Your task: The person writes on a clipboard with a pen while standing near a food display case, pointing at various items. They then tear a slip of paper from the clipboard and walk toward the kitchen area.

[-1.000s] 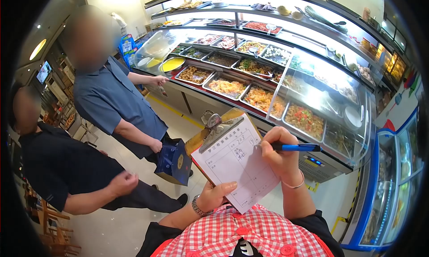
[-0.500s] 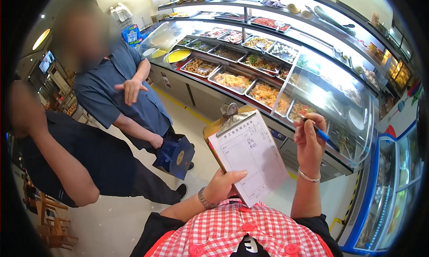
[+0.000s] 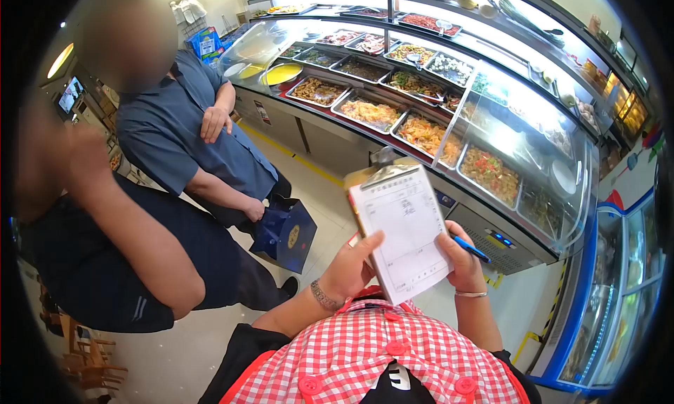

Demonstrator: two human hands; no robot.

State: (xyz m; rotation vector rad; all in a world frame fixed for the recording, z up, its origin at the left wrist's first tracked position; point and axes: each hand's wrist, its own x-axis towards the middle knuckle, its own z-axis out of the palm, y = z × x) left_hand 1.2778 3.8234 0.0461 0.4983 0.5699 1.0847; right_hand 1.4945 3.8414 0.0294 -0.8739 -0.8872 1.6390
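Brown clipboard (image 3: 359,178) held upright near centre, metal clip (image 3: 388,158) at its far end. White printed form (image 3: 407,228) clipped on, handwriting near the top. Blue pen (image 3: 472,249) just right, slanting down rightward.

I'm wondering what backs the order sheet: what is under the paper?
A brown clipboard, showing only at the top left edge, with its metal clip pinning the paper. The left hand holds it; the rest is covered.

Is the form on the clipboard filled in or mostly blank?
Mostly blank. The form on the clipboard shows handwriting only near its top; the rows below are empty. The left hand holds the clipboard, the right hand a blue pen.
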